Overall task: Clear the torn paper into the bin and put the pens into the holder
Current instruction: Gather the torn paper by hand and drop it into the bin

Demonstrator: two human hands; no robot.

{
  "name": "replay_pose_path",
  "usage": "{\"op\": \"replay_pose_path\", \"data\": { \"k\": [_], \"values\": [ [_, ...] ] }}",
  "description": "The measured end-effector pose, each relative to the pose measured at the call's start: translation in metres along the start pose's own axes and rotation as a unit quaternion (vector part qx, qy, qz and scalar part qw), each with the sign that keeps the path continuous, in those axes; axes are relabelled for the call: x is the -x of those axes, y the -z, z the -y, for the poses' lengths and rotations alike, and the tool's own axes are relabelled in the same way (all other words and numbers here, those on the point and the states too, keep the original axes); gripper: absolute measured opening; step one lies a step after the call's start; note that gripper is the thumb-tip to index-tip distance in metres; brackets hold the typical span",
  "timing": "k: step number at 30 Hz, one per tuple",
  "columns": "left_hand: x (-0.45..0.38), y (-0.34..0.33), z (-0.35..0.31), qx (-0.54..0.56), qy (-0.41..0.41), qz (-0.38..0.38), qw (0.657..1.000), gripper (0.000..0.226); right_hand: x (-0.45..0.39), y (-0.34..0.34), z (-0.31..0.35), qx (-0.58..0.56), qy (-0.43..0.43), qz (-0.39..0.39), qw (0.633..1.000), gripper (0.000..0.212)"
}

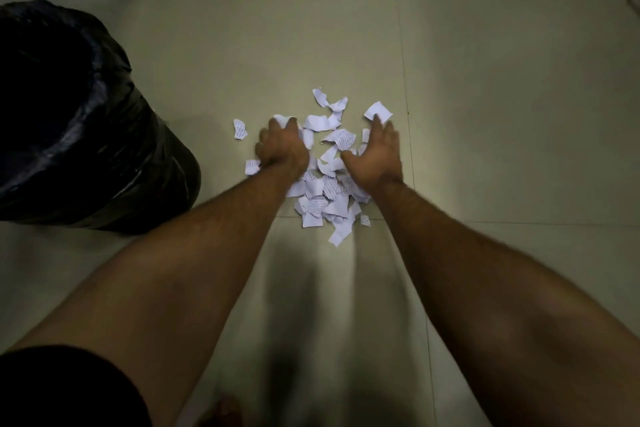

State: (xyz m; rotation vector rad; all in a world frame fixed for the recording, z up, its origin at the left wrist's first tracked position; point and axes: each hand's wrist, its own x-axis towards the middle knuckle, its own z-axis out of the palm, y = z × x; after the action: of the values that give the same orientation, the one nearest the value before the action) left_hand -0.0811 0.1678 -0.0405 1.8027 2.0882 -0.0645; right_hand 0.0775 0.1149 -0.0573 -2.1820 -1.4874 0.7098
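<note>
The torn paper (325,180) on the floor (485,114) is flanked by the left hand (282,146) and right hand (375,152), spread wide and cupped inward, seemingly for scooping toward the bin (79,121).

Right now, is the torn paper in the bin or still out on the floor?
Out. The torn paper lies scattered on the floor, beside the bin.

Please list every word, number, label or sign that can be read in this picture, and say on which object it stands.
Torn paper pieces on the floor: faint lines of print, too small and blurred to read.
Black bin bag: no text visible.
Nothing else carries readable text.
</note>
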Motion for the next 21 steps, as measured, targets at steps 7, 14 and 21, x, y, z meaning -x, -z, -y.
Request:
{"op": "replay_pose_path", "data": {
  "k": [7, 14, 21],
  "values": [
    [-0.024, 0.002, -0.02, -0.018, -0.09, -0.033, 0.995, 0.07, -0.048, 0.017, 0.007, 0.106, -0.02, 0.066, 0.992, 0.086],
    [0.003, -0.001, -0.009, 0.053, -0.27, 0.071, 0.959, 0.054, -0.001, 0.006, 0.009, 0.118, 0.135, 0.153, 0.972, 0.068],
    [0.072, 0.0, 0.037, -0.07, -0.238, 0.092, 0.964, 0.1, 0.062, 0.028, -0.002, 0.172, 0.158, 0.239, 0.942, 0.104]
  ]
}}
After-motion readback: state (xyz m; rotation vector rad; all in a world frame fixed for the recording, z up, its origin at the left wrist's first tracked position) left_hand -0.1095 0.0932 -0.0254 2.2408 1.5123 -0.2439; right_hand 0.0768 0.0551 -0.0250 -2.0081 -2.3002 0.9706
